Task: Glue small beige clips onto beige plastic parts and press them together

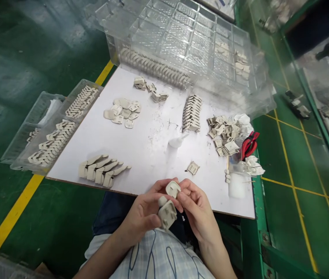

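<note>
Close to my body, at the table's front edge, my left hand (pixel 144 213) is closed on a beige plastic housing (pixel 168 215) with raised tabs and a rounded end. My right hand (pixel 195 203) pinches a small rounded beige cover (pixel 172 189) just above it; my left fingertips are close behind the cover. Whether the two parts touch, I cannot tell. A square beige piece (pixel 193 167) lies on the table beyond my right hand. A white squeeze bottle (pixel 177 142) with a thin nozzle stands or lies farther back.
The white tabletop (pixel 149 159) carries a pile of flat covers (pixel 124 110), rows of assembled parts (pixel 102 170), (pixel 192 113), and a heap of loose pieces (pixel 224 133). Red-handled pliers (pixel 250 145) lie at right. Clear divided trays (pixel 179 35) stand behind; more trays (pixel 57 131) sit left.
</note>
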Demonstrator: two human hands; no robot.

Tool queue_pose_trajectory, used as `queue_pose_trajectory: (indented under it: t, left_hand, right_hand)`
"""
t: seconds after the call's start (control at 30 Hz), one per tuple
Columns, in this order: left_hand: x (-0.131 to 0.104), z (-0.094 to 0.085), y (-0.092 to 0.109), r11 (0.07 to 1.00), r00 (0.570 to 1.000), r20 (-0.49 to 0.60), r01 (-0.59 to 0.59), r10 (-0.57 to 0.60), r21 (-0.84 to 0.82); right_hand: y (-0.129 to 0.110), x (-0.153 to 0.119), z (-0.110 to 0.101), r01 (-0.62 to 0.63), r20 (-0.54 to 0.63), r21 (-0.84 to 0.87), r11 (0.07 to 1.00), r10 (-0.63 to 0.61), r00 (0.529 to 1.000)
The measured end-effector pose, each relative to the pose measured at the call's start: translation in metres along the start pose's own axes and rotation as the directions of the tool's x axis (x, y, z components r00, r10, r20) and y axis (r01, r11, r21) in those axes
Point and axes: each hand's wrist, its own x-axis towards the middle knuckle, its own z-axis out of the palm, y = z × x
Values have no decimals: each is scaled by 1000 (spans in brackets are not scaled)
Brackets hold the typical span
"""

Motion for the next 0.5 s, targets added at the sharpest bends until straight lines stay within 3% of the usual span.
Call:
queue_pose_trajectory:
  t: [0.07,0.1,0.13,0.17,0.2,0.23,0.27,0.3,0.43,0.5]
  left_hand:
    - [0,-1,-1,999,1000,-11,7,-8,-49]
    - [0,-2,-1,997,1000,-15,12,-14,-74]
    - [0,-2,-1,995,1000,-14,26,-28,-98]
    - [1,-3,-1,991,999,-9,49,-50,-125]
    - [2,-4,-2,985,997,-4,72,-73,-158]
    - [2,-6,-3,976,995,-4,94,-96,-196]
    - [3,-8,-5,966,993,-11,115,-120,-233]
    - [4,-10,-8,956,989,-27,131,-143,-264]
    - [6,-19,-19,917,974,-94,157,-204,-367]
    - [7,-21,-23,900,973,-97,153,-210,-408]
  right_hand:
    - [-7,-4,-18,136,-78,-169,976,-151,985]
    - [-12,-4,-31,221,-179,-277,935,-276,944]
    - [-19,-3,-46,289,-312,-397,871,-424,850]
    - [-26,0,-62,321,-442,-525,788,-575,688]
    - [-33,3,-79,294,-546,-642,708,-692,472]
    - [-41,8,-96,225,-584,-728,647,-758,291]
    - [-48,12,-112,141,-574,-784,604,-793,202]
    - [-53,17,-126,68,-553,-816,574,-810,197]
    - [-63,28,-159,-88,-496,-863,497,-803,332]
    - [-61,29,-163,-100,-494,-865,491,-802,336]
